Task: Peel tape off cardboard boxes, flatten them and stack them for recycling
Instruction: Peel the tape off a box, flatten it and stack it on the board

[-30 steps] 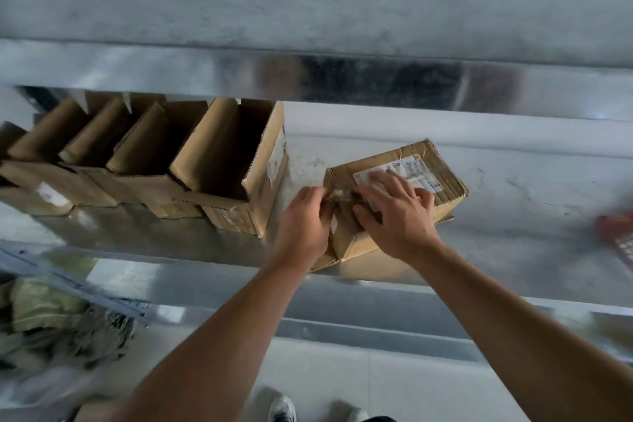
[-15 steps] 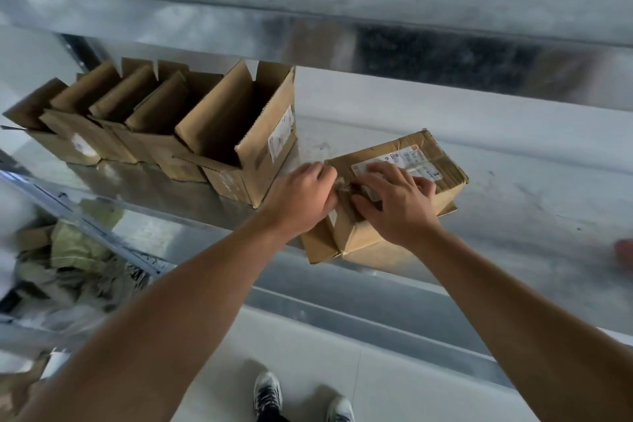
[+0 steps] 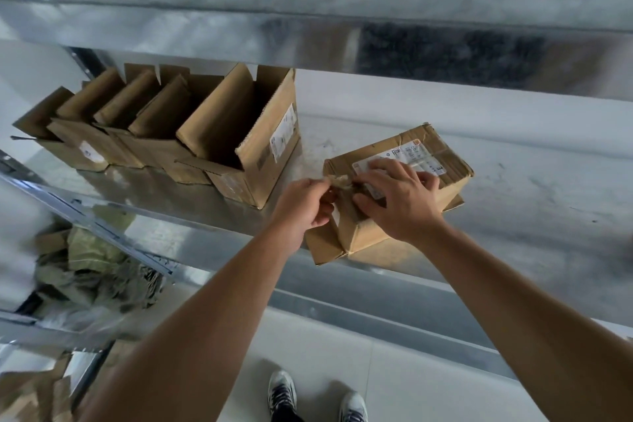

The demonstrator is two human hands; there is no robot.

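A small sealed cardboard box (image 3: 442, 181) with a white shipping label lies on the metal table (image 3: 513, 216), resting on a flat piece of cardboard (image 3: 322, 247). My left hand (image 3: 303, 204) pinches a crumpled strip of brown tape (image 3: 339, 180) at the box's near-left top corner. My right hand (image 3: 399, 200) presses down on the box top with spread fingers, covering part of the label.
A row of several open cardboard boxes (image 3: 239, 147) stands on the table to the left. Crumpled tape and packing scraps (image 3: 92, 271) lie on a lower level at the left. My shoes (image 3: 315, 397) show on the floor below the table edge.
My left hand has drawn slightly left and away from the box, lifting the tape strip from the corner. The right hand stays pressed on the box top. The view has shifted a little.
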